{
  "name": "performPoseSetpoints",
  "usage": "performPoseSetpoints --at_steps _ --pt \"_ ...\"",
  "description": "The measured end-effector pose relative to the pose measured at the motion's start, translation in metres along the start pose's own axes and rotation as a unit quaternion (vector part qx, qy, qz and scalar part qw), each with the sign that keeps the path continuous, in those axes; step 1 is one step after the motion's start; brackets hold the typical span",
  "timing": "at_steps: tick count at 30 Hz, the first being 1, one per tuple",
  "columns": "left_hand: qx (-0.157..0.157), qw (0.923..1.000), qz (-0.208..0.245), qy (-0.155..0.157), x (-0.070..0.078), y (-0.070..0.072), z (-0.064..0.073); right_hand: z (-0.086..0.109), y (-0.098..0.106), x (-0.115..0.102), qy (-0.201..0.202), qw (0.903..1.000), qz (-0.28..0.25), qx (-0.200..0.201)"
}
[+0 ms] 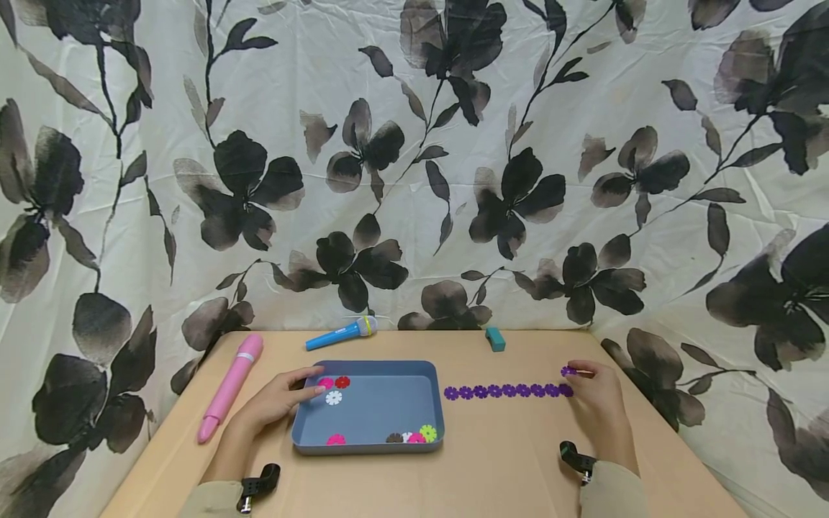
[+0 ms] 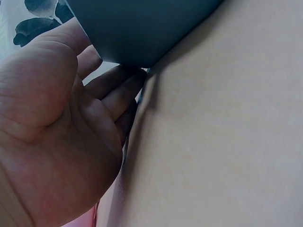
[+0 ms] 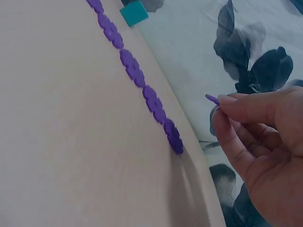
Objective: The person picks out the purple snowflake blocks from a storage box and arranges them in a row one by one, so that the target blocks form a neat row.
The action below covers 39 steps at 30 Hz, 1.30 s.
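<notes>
My right hand (image 1: 599, 392) pinches a purple flower-shaped disc (image 1: 568, 370) between thumb and fingertips. In the right wrist view this disc (image 3: 211, 99) appears edge-on, apart from the row. Just in front of that hand, a row of purple flower discs (image 1: 509, 391) runs along the table to the blue tray's right side. My left hand (image 1: 275, 396) grips the left side of the blue tray (image 1: 369, 450), thumb over the rim. In the left wrist view its other fingers (image 2: 124, 97) lie against the tray's underside or outer wall; exact contact is partly hidden.
Inside the tray are pink, red (image 1: 342, 382), white (image 1: 333, 398), brown and yellow-green (image 1: 427, 433) flower discs. A pink marker-like stick (image 1: 229, 388) lies at left. Behind the tray rest a blue toy microphone (image 1: 340, 334) and a teal block (image 1: 495, 339). A floral curtain hangs beyond.
</notes>
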State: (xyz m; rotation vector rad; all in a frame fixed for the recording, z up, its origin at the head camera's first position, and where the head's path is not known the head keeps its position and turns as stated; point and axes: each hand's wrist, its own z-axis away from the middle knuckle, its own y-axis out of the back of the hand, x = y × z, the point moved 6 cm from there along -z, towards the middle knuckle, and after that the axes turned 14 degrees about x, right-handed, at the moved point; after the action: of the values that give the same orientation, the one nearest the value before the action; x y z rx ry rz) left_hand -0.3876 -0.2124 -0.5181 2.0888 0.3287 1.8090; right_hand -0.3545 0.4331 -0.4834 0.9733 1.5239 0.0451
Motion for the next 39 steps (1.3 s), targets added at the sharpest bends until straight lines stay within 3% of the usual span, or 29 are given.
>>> performPoseSetpoints --at_steps 5,10,16,23,30,35,39 --pt "0.002 1.0000 0.004 -0.005 0.001 0.001 0.001 0.006 0.002 0.015 -0.067 0.9967 -0.042 -0.016" --pt "0.002 1.0000 -0.003 -0.006 0.001 0.000 0.001 0.005 0.006 0.027 -0.081 0.9961 -0.034 -0.003" --pt "0.007 0.9999 -0.004 0.008 0.001 0.001 0.002 0.000 0.008 0.035 -0.066 0.9974 -0.005 0.029" --pt "-0.003 0.9993 0.020 0.030 0.000 -0.001 0.002 0.000 0.007 0.037 -0.057 0.9975 0.015 0.039" --pt "0.003 1.0000 -0.003 0.005 0.000 -0.001 0.002 0.002 0.008 0.037 -0.042 0.9971 0.032 0.055" --pt "0.001 1.0000 0.000 0.004 0.003 -0.002 0.003 0.000 0.011 0.033 -0.036 0.9967 0.041 0.061" --pt "0.001 1.0000 -0.003 0.004 0.003 -0.002 0.004 -0.001 0.007 0.017 -0.023 0.9979 0.012 0.060"
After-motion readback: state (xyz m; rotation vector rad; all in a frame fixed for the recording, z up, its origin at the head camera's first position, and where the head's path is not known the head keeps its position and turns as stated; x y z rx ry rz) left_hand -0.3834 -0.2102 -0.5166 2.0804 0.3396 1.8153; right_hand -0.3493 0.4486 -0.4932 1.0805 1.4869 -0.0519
